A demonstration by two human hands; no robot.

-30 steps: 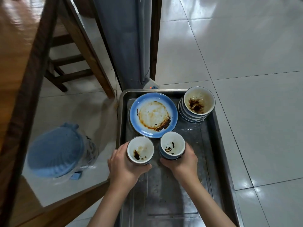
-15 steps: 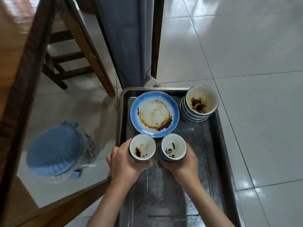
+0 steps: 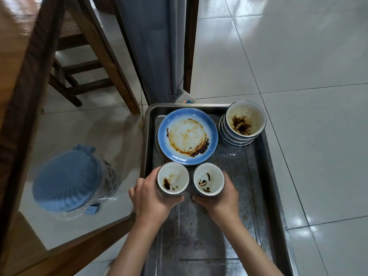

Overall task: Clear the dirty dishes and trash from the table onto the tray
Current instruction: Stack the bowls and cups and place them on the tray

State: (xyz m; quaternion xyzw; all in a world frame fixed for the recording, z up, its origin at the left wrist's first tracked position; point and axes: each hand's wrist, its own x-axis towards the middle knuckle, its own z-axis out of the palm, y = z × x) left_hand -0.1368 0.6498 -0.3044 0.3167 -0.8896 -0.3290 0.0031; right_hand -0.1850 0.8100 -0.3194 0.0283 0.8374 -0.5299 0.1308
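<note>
Hands grip one cup each over the grey metal tray [image 3: 264,176]: left hand [image 3: 151,198] wraps the white sauce-stained ceramic cup [image 3: 172,179], right hand [image 3: 219,196] wraps a matching stained cup [image 3: 208,180] just beside it. Directly beyond both hands lies the round blue stained plate [image 3: 187,136]; beyond the right hand stands a stack of blue-rimmed bowls [image 3: 243,123].

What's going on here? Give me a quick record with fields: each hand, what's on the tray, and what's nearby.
left hand: grips left cup, stained inside
right hand: grips right cup, stained inside
tray: metal, holds blue plate with brown smears and a stack of bowls, top one dirty
nearby: blue-lidded bin on the floor, left of the tray
</note>
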